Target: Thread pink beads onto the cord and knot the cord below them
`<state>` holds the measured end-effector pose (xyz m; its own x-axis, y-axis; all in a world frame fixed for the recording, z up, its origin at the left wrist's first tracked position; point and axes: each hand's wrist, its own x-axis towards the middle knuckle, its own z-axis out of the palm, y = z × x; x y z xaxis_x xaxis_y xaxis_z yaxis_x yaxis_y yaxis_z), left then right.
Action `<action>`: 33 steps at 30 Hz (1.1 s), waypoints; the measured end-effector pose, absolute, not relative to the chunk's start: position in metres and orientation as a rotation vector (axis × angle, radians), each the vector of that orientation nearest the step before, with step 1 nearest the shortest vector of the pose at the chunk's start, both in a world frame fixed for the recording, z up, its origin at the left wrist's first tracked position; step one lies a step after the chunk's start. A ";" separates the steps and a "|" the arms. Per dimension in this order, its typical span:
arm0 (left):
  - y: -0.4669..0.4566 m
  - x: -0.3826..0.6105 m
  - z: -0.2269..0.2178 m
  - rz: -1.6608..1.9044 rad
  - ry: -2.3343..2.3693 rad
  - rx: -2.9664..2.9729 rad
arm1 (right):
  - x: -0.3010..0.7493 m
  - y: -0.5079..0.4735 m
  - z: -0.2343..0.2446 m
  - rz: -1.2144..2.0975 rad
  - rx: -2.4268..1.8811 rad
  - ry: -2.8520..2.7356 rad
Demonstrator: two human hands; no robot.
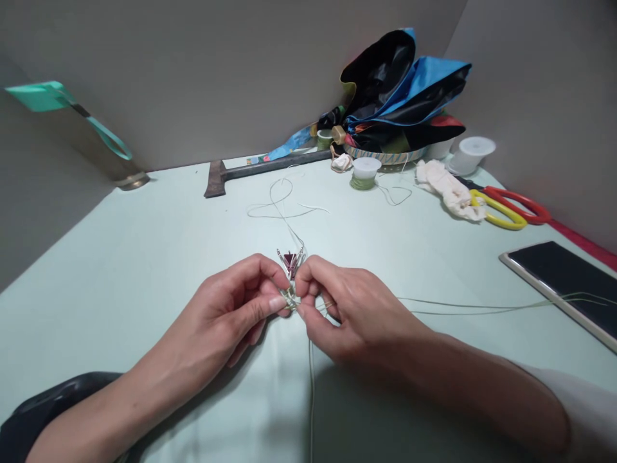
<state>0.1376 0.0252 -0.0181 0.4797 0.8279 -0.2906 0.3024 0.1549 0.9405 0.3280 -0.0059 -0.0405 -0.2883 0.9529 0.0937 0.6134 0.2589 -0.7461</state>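
My left hand (236, 305) and my right hand (347, 308) meet at the middle of the pale green table (144, 257). Both pinch a small beaded piece (290, 263) made of thin tube beads with a dark red centre, which pokes up between the fingertips. Thin pale thread (284, 206) loops away from the piece toward the back of the table. More strands (463, 307) run out to the right from under my right hand, and one (311, 386) trails toward me.
A hammer (250, 172) lies at the back. Beside it are thread spools (365, 172), crumpled blue and black fabric (405, 90) on a hoop, white cloth (448, 186), lidded tubs (472, 153), red and yellow scissors (511, 207). A phone or tablet (563, 283) lies right. Grey walls enclose the table.
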 end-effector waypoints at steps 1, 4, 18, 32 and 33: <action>0.025 0.138 -0.018 0.502 1.070 1.416 | 0.328 -0.006 -0.040 0.824 -1.414 -1.996; 0.026 0.139 -0.017 0.496 1.078 1.410 | 0.329 -0.005 -0.039 0.862 -1.410 -1.985; 0.032 0.136 -0.016 0.404 1.063 1.520 | 0.329 -0.005 -0.029 0.980 -1.461 -1.952; 0.031 0.131 -0.022 0.424 1.058 1.501 | 0.334 -0.001 -0.027 1.064 -1.423 -1.875; 0.032 0.131 -0.023 0.421 1.070 1.495 | 0.334 -0.001 -0.027 1.066 -1.415 -1.872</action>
<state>0.1313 0.0315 -0.0230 0.5131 0.8013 -0.3077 0.3768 0.1118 0.9195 0.3345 -0.0012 -0.0267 -0.2890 0.9568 -0.0310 0.5146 0.1279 -0.8478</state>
